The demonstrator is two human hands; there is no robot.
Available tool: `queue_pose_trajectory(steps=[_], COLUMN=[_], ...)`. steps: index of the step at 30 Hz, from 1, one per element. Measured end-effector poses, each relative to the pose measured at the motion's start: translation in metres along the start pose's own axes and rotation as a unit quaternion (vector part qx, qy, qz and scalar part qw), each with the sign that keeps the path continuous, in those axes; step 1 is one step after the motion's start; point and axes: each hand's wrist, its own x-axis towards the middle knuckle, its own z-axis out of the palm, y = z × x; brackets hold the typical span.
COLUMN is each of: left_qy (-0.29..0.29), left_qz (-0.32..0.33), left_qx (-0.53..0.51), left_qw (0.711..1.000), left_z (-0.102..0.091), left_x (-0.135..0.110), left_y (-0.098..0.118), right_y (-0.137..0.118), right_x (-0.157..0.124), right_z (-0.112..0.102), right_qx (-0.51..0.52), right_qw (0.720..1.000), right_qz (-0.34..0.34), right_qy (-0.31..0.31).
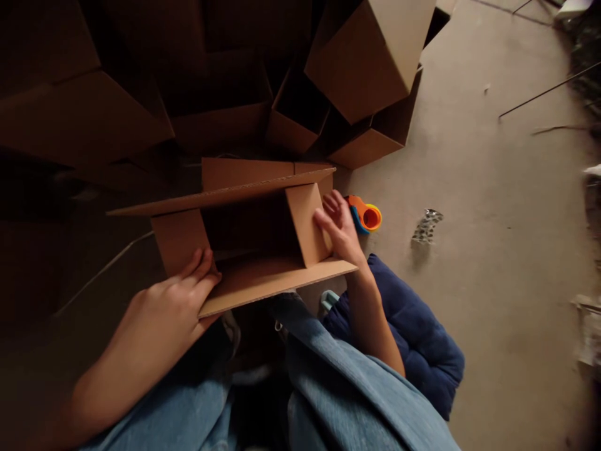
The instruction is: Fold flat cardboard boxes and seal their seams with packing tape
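Pale blue denim jeans (357, 388) cover my lap, and just beyond them sits an open brown cardboard box (244, 174) with its flaps spread. My left hand (173, 300) is closed over the box's left flap, fingers curled around its edge. My right hand (340, 228) lies open, fingers spread against an inner flap. On the concrete floor (493, 313) nearby sit a small orange, yellow and blue plastic object (366, 216), a crumpled clear wrapper (426, 225) and a navy quilted cushion (413, 332). Brown cardboard boxes (370, 62) pile up beyond, in shadow.
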Motion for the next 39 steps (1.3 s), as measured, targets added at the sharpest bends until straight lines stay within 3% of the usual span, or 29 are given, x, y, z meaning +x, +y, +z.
queue_pose_trajectory(steps=[3, 5, 7, 8, 10, 12, 18, 23, 28, 30, 35, 39], left_qy=[0.056, 0.098, 0.123, 0.128, 0.124, 0.117, 0.099, 0.131, 0.146, 0.143, 0.097, 0.062], left_qz=[0.027, 0.058, 0.076, 0.077, 0.070, 0.062, 0.072, 0.062, 0.008, 0.000, -0.008, -0.024], left_qx=[0.013, 0.009, 0.002, -0.002, -0.008, -0.012, -0.082, -0.139, -0.102, -0.087, -0.089, -0.079], left_qw=[0.998, 0.993, 0.989, 0.989, 0.990, 0.991, 0.989, 0.980, 0.984, 0.986, 0.991, 0.995], left_z=[0.003, 0.004, 0.004, 0.004, 0.001, -0.002, -0.009, -0.009, -0.008, -0.009, -0.012, -0.016], left_x=[0.001, 0.001, 0.001, 0.002, 0.003, 0.005, 0.015, 0.016, 0.009, 0.009, 0.011, 0.013], left_y=[-0.005, -0.008, -0.009, -0.009, -0.008, -0.006, -0.007, -0.010, -0.006, -0.003, 0.002, 0.001], right_y=[-0.026, -0.048, -0.068, -0.076, -0.088, -0.094, -0.095, -0.089, -0.087, -0.091, -0.102, -0.102], right_x=[-0.015, -0.031, -0.049, -0.057, -0.068, -0.074, -0.080, -0.080, -0.081, -0.081, -0.080, -0.076], right_z=[-0.019, -0.028, -0.027, -0.023, -0.012, -0.003, 0.002, 0.003, 0.006, 0.006, 0.011, 0.014], right_qx=[-0.091, -0.190, -0.304, -0.357, -0.434, -0.477, -0.551, -0.536, -0.501, -0.505, -0.542, -0.572], right_qw=[0.986, 0.951, 0.897, 0.867, 0.815, 0.781, 0.714, 0.724, 0.797, 0.813, 0.790, 0.777], right_qz=[-0.118, -0.230, -0.320, -0.349, -0.366, -0.360, -0.390, -0.391, -0.319, -0.274, -0.239, -0.214], right_qy=[0.071, 0.079, 0.035, -0.014, -0.118, -0.182, -0.186, -0.190, -0.104, -0.098, -0.157, -0.153])
